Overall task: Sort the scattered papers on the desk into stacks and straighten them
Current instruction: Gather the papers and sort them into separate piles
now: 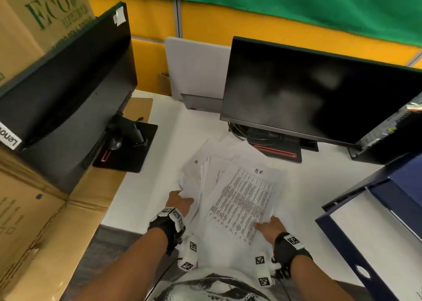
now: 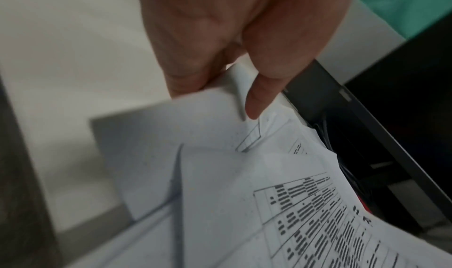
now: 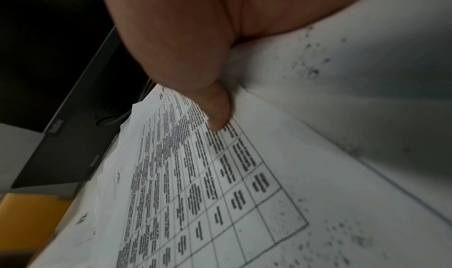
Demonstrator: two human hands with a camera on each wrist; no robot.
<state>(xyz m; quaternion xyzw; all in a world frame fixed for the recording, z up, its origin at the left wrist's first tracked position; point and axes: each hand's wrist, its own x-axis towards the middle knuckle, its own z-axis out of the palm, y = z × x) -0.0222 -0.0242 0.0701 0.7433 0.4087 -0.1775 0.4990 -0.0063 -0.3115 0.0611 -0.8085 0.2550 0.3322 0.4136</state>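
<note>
A loose pile of white papers (image 1: 217,161) lies fanned out in the middle of the white desk (image 1: 150,186). On top is a printed table sheet (image 1: 242,200) marked "H.R". My left hand (image 1: 181,201) pinches the pile's left edge; in the left wrist view the thumb and fingers (image 2: 257,102) close on a bent paper edge (image 2: 215,117). My right hand (image 1: 269,227) holds the near right corner of the printed sheet. The right wrist view shows its thumb (image 3: 220,115) pressed on the printed sheet (image 3: 220,194), the other fingers hidden beneath.
A dark monitor (image 1: 308,90) stands just behind the pile, its red-trimmed base (image 1: 278,151) touching the papers. Another monitor (image 1: 68,84) and its stand (image 1: 130,145) sit at the left beside cardboard boxes (image 1: 34,209). An open blue binder (image 1: 376,209) lies at the right.
</note>
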